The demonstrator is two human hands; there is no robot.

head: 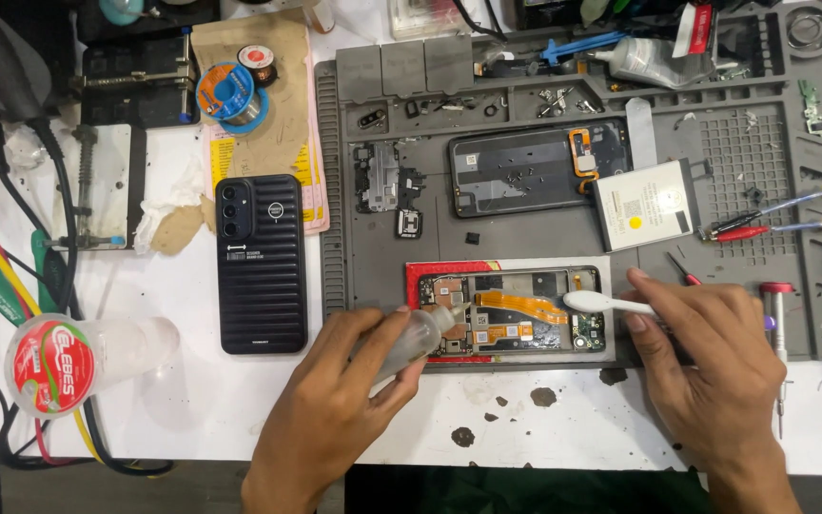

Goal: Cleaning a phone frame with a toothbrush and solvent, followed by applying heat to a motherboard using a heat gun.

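An opened phone (511,309) with exposed circuit boards and an orange flex cable lies on a red-edged pad on the grey work mat (773,152). My left hand (340,400) grips a small clear squeeze bottle (420,335), its nozzle tipped over the phone's left end. My right hand (706,366) holds a white toothbrush (601,303), the brush head resting above the phone's right end.
A black ribbed phone (261,264) lies left of the mat. On the mat sit a second opened phone shell (535,171), a white battery (646,205), tweezers (782,224), a screwdriver (778,328) and small parts. A plastic cup (68,362), cables and a solder spool (228,95) are at left.
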